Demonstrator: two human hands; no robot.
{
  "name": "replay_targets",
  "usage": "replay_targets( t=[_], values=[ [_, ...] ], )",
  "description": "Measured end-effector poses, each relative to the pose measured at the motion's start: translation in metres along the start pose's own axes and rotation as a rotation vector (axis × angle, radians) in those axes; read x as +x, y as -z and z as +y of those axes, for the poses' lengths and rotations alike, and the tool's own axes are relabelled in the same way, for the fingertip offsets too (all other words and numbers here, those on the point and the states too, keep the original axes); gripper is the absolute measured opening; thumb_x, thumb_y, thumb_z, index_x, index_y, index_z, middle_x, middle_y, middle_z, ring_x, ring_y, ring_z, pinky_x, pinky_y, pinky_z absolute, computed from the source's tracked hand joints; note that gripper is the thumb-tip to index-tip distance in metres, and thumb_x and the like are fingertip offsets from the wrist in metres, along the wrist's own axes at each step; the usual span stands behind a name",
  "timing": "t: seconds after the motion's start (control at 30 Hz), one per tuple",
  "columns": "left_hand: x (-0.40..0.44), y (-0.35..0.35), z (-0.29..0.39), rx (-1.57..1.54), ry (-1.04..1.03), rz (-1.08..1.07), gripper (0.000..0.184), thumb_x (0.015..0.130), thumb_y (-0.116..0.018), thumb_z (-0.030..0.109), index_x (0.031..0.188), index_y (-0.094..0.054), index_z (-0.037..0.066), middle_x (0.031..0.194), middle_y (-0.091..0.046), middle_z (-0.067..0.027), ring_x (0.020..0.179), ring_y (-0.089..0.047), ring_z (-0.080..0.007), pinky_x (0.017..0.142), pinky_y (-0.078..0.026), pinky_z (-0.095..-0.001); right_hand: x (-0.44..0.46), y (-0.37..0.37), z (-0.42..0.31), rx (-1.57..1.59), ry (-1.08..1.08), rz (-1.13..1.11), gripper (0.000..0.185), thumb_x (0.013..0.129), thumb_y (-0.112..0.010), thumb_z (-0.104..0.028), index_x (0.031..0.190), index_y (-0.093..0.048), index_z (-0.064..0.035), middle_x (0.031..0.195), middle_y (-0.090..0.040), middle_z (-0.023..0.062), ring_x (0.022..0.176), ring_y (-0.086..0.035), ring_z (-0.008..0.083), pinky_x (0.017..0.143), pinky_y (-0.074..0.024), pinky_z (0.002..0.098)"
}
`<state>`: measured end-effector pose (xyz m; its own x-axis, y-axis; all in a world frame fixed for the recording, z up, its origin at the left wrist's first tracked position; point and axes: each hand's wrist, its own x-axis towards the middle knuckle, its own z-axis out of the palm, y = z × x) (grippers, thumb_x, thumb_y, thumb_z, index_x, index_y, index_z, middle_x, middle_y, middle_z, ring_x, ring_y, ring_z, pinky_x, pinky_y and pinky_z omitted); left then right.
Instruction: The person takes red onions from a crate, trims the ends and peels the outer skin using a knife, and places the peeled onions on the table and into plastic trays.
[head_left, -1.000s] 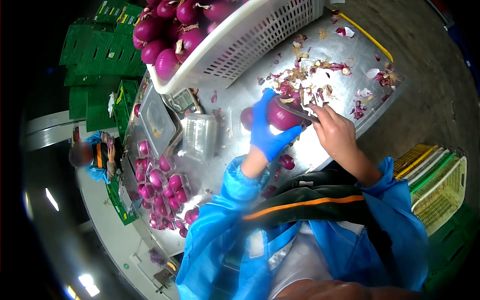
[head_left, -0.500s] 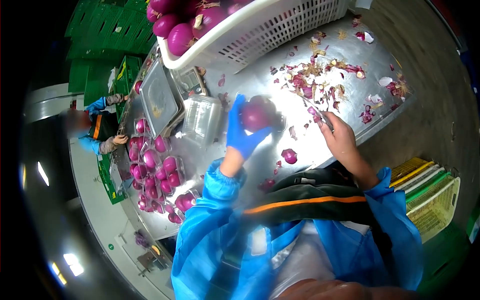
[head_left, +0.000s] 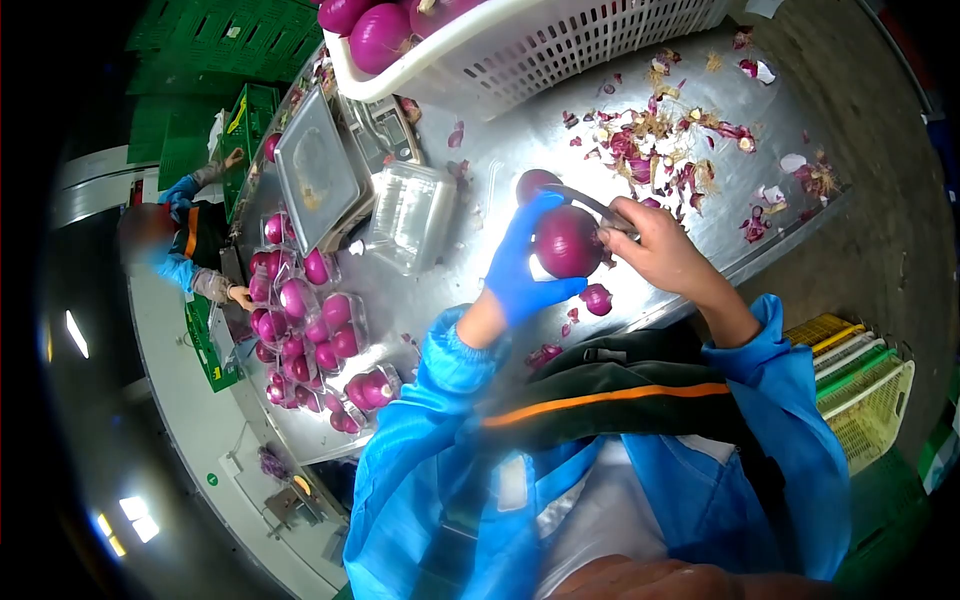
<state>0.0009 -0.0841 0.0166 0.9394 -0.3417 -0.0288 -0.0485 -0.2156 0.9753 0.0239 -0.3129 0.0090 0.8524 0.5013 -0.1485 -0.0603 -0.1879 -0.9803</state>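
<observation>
Knife (head_left: 592, 205) has moved to the held onion (head_left: 567, 244).

No words or numbers could be read. A small green sign (head_left: 212, 479) stood on a pale panel (head_left: 200, 430), well apart from the white basket (head_left: 560, 50); the scale (head_left: 392, 122) just beside that basket was too blurred.

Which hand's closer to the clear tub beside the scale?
Left. The left hand grips the onion on the side facing the tub; the right hand is farther, beyond the onion.
</observation>
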Motion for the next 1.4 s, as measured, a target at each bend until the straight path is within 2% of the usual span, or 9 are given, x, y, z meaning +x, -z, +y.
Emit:
replay_targets(
  t=[0.13, 0.37, 0.53, 0.7, 0.9, 1.13, 1.23, 1.27, 1.4],
  values=[
    [0.009, -0.002, -0.006, 0.079, -0.111, 0.074, 0.086, 0.073, -0.080, 0.003, 0.146, -0.034, 0.006, 0.144, -0.044, -0.0111, 0.134, -0.042, -0.0239, 0.112, -0.035, -0.0374, -0.033, -0.012, -0.009, 0.183, -0.037, -0.159, 0.011, 0.090, -0.062, -0.010, 0.096, -0.062, -0.0005, 0.082, -0.062, 0.0036, 0.077, -0.058, 0.0116, 0.072, -0.0493, 0.0303],
    [0.009, -0.015, -0.014, -0.117, 0.108, -0.053, 0.092, 0.072, -0.084, 0.020, 0.147, -0.032, 0.008, 0.142, -0.047, -0.0123, 0.128, -0.050, -0.0269, 0.105, -0.041, -0.0409, -0.044, 0.005, 0.038, -0.149, -0.169, 0.365, 0.031, 0.093, -0.059, -0.023, 0.112, -0.063, 0.0009, 0.085, -0.067, 0.0095, 0.082, -0.064, 0.0199, 0.078, -0.0495, 0.0324],
    [0.015, -0.061, -0.016, 0.062, -0.047, -0.079, 0.093, 0.073, -0.084, 0.027, 0.148, -0.033, 0.006, 0.143, -0.047, -0.0139, 0.130, -0.046, -0.0327, 0.109, -0.035, -0.0422, -0.053, -0.002, 0.071, 1.281, -0.422, 0.015, 0.050, 0.095, -0.059, -0.043, 0.130, -0.045, -0.0095, 0.072, -0.056, 0.0046, 0.044, -0.045, 0.0109, 0.040, -0.0342, 0.0229],
    [0.053, 0.009, -0.051, 0.673, -0.368, 0.056, 0.071, 0.077, -0.074, 0.037, 0.137, -0.049, 0.007, 0.138, -0.050, -0.0160, 0.125, -0.047, -0.0366, 0.106, -0.036, -0.0466, -0.045, 0.001, 0.059, 0.888, -0.363, 0.146, 0.044, 0.093, -0.064, -0.029, 0.127, -0.049, -0.0055, 0.086, -0.060, 0.0069, 0.050, -0.050, 0.0108, 0.044, -0.0410, 0.0227],
    [0.051, 0.052, -0.037, 0.973, 0.047, -0.065, 0.049, 0.081, -0.069, 0.031, 0.123, -0.060, 0.009, 0.137, -0.052, -0.0169, 0.119, -0.051, -0.0397, 0.101, -0.041, -0.0464, 0.005, -0.014, 0.028, -0.156, -0.248, 0.233, 0.057, 0.082, -0.071, -0.036, 0.127, -0.055, -0.0050, 0.103, -0.069, 0.0143, 0.090, -0.068, 0.0287, 0.084, -0.0513, 0.0368],
    [0.018, 0.074, -0.077, 1.045, -0.149, 0.200, 0.029, 0.087, -0.070, 0.020, 0.109, -0.063, 0.004, 0.117, -0.062, -0.0151, 0.104, -0.061, -0.0284, 0.090, -0.048, -0.0375, 0.050, -0.051, 0.031, -1.015, -0.064, 0.234, 0.061, 0.080, -0.073, -0.047, 0.123, -0.057, -0.0079, 0.088, -0.067, 0.0158, 0.062, -0.068, 0.0258, 0.062, -0.0539, 0.0356],
    [0.012, 0.086, -0.117, 0.544, 0.043, 0.281, 0.019, 0.091, -0.066, 0.016, 0.104, -0.063, 0.003, 0.100, -0.066, -0.0098, 0.089, -0.062, -0.0184, 0.081, -0.050, -0.0312, 0.043, -0.047, 0.046, -0.617, -0.042, 0.353, 0.059, 0.082, -0.072, -0.046, 0.124, -0.056, -0.0072, 0.093, -0.067, 0.0180, 0.065, -0.068, 0.0273, 0.063, -0.0535, 0.0360],
    [0.013, 0.084, -0.115, 0.343, 0.169, 0.356, 0.015, 0.092, -0.064, 0.015, 0.101, -0.063, 0.003, 0.093, -0.067, -0.0075, 0.083, -0.062, -0.0141, 0.077, -0.050, -0.0289, 0.038, -0.041, 0.050, -0.532, -0.177, 0.351, 0.055, 0.086, -0.066, -0.043, 0.125, -0.054, -0.0073, 0.110, -0.062, 0.0172, 0.097, -0.064, 0.0363, 0.083, -0.0498, 0.0443],
    [-0.003, 0.067, -0.089, 0.518, 0.227, 0.297, 0.017, 0.091, -0.066, 0.018, 0.101, -0.063, 0.004, 0.091, -0.068, -0.0061, 0.082, -0.062, -0.0150, 0.077, -0.050, -0.0296, 0.009, -0.029, 0.089, -0.359, -0.311, 0.347, 0.047, 0.089, -0.063, -0.031, 0.125, -0.053, -0.0023, 0.103, -0.065, 0.0195, 0.092, -0.064, 0.0346, 0.083, -0.0497, 0.0413]
  ],
)
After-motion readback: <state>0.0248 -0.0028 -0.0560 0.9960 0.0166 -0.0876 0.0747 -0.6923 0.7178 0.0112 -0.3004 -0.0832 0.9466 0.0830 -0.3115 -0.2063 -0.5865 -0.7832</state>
